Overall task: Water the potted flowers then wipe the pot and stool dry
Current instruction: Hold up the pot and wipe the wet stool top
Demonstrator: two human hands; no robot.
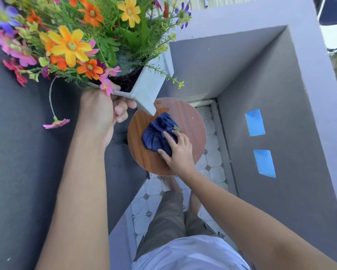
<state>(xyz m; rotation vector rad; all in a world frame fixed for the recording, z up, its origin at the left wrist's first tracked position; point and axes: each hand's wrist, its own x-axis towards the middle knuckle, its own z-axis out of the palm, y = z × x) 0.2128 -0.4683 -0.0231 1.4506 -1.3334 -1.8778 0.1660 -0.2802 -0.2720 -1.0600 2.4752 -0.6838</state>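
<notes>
L hand (101,112): clamped on rim of pot (150,82), held tilted up off stool (185,114); flowers (70,45) lean out above it.
R hand (178,151): fingers spread, pressing cloth (159,133) flat on stool top, just below pot's corner.
Wet: patch on stool betw. pot & cloth, looks undried.
Risk 1: one-hand grip on tilted pot, could slip/tip, spilling soil.
Risk 2: hard wiping may rock stool.
Count: 1 pot, 1 stool, 1 cloth, 2 hands.
</notes>
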